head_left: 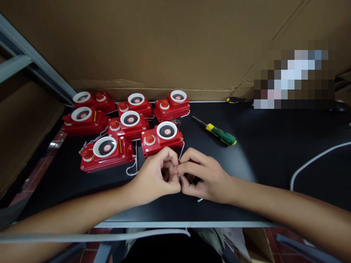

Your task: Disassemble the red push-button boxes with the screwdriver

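Observation:
My left hand and my right hand meet fingertip to fingertip above the black table, both closed in a pinch. Between them runs a thin white twisted cord, which hangs from the nearest red alarm unit. The end of the cord is hidden by my fingers. That unit has a white-rimmed round sounder and a red lamp, and lies just beyond my left hand. Below my right hand a small metal pin-like piece shows, partly covered.
Several more red alarm units with cords crowd the table's left. A green and yellow screwdriver lies right of centre, another screwdriver behind it. A white cable curves at right. A cardboard wall closes the back; metal frame at left.

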### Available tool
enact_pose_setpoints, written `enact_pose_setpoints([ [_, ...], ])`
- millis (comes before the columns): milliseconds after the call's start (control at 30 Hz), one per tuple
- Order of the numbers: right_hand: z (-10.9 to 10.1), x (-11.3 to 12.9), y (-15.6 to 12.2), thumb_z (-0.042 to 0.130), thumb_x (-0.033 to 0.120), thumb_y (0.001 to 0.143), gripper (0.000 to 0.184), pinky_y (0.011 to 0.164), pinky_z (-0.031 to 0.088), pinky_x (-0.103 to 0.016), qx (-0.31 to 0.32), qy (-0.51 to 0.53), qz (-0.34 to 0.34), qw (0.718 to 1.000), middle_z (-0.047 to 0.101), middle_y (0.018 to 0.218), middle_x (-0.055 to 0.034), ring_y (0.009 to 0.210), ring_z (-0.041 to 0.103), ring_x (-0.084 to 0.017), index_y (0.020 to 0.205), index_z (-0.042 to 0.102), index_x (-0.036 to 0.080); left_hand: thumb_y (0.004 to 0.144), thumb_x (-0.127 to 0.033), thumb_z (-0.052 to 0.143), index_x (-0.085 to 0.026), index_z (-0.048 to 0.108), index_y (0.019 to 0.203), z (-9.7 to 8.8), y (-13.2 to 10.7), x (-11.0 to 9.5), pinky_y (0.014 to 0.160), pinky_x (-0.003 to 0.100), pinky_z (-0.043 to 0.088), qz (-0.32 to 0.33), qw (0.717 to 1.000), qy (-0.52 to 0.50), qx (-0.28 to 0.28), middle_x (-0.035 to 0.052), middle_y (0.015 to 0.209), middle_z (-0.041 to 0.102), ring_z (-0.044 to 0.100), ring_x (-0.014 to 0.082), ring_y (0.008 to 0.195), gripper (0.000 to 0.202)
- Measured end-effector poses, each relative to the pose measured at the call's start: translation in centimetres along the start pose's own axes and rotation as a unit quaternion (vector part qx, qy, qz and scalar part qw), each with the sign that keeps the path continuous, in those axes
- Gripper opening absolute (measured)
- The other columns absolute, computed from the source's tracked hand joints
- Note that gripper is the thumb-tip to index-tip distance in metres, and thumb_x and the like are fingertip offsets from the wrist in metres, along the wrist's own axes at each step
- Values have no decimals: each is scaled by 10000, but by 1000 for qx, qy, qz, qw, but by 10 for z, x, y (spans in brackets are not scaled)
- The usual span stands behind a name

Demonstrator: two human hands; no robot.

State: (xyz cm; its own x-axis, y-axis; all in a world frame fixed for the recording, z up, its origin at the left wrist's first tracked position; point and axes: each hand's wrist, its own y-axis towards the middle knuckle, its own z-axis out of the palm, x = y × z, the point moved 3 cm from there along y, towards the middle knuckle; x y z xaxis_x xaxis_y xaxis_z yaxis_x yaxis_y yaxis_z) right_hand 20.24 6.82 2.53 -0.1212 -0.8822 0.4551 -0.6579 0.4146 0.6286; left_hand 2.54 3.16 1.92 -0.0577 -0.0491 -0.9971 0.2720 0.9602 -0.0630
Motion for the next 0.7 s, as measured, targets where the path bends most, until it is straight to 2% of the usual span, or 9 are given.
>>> enact_pose_setpoints([
  [167, 0, 2, 0, 654, 77, 894, 179, 554, 424, -187, 10, -19, -15, 1000, 623, 968, -25, 729, 532, -103, 1016, 679, 205, 727, -160, 672, -228, 519, 938, 3, 0, 0, 606, 245, 427, -42, 999, -4, -2, -57, 805, 616, 531, 92, 638, 269],
  [400, 1, 0, -2, 647, 62, 899, 219, 561, 443, -183, 2, -14, -16, 1000, 622, 988, -22, 715, 536, -97, 1048, 666, 221, 720, -173, 679, -229, 519, 913, 3, 1, 0, 600, 240, 384, -63, 997, -46, -2, -74, 769, 581, 530, 89, 635, 256],
  [600, -5, -2, 0, 648, 91, 929, 202, 571, 486, -206, 11, 61, 61, 996, 610, 969, -8, 667, 576, -87, 1058, 575, 228, 700, -155, 692, -226, 514, 885, -1, 2, -1, 585, 218, 386, -46, 996, -64, -35, -92, 747, 565, 485, 61, 596, 266],
  [700, -6, -2, 0, 670, 123, 945, 205, 565, 506, -203, 10, 75, 69, 995, 625, 965, -4, 649, 593, -85, 1096, 580, 229, 701, -155, 700, -215, 534, 884, -2, 2, 0, 600, 215, 392, -47, 997, -54, -41, -84, 747, 570, 484, 61, 614, 254],
])
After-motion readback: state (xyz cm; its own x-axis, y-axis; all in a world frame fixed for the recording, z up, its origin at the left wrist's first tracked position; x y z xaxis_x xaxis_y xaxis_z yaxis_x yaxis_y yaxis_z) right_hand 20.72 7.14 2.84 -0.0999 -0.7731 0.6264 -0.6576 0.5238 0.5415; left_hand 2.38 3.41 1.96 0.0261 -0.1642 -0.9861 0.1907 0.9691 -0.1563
